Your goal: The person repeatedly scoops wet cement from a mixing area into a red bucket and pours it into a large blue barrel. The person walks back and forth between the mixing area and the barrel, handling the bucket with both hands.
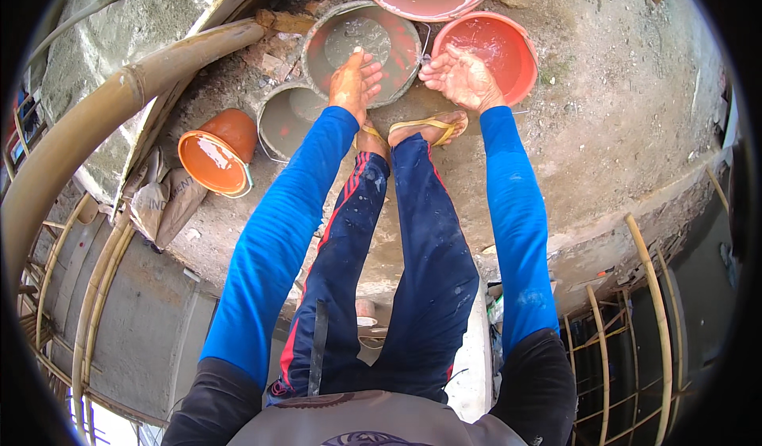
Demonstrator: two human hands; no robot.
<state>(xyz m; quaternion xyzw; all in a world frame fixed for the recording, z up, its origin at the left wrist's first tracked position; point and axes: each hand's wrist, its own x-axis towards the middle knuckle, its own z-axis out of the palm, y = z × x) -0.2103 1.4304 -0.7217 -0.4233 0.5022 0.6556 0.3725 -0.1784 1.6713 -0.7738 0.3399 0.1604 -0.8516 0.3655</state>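
Note:
My left hand [355, 83] is held over the near side of a grey bucket [313, 48], its fingers stretched out and nothing in it. Grey, wet-looking mix lies inside that bucket. My right hand [463, 78] is open too, palm turned up, with its fingers pointing toward the grey bucket. It hovers by the near left rim of a red bucket [525, 61] that has cloudy liquid in it. Both hands look wet or smeared.
Beyond stands a wide red tub [429, 16] of murky liquid. A smaller grey bucket [268, 121] and a tilted orange bucket [235, 131] are at the left, near a torn paper sack [178, 204]. A thick bamboo pole [119, 97] curves along the left; bamboo scaffolding [655, 311] stands lower right.

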